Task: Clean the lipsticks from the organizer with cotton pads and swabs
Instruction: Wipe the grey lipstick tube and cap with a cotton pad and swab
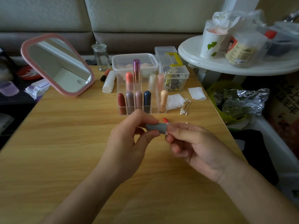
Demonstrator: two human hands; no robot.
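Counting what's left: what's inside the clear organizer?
Nine capped lipsticks stand upright in the organizer: five in front, four behind. Front row hides the back row's bases; the left hand covers part of the front edge.

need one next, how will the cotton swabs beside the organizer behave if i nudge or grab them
The cotton swabs are thin sticks in a loose heap, so they are probably very light and would scatter if nudged. Being round, they may roll on the smooth table. Their wooden-looking stems likely stay stiff in a pinch.
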